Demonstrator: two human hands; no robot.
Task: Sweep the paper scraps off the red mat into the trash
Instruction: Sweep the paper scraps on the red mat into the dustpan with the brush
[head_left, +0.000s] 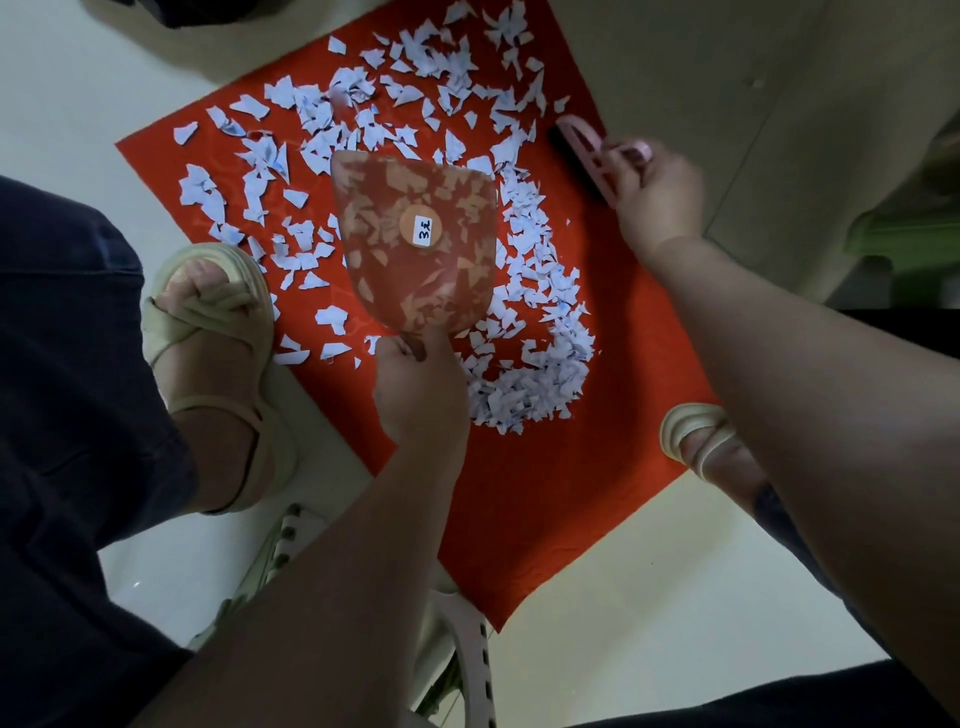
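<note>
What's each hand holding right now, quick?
Left hand: fingers curled round the handle of the dustpan.
Right hand: grips the pink brush.

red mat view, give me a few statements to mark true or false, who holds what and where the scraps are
1. The left hand grips the dustpan by its handle. True.
2. The right hand holds nothing. False: it holds the pink brush at the mat's right edge.
3. Many paper scraps lie on the red mat. True.
4. The dustpan is solid black. False: it is translucent, and scraps show through it.
</note>
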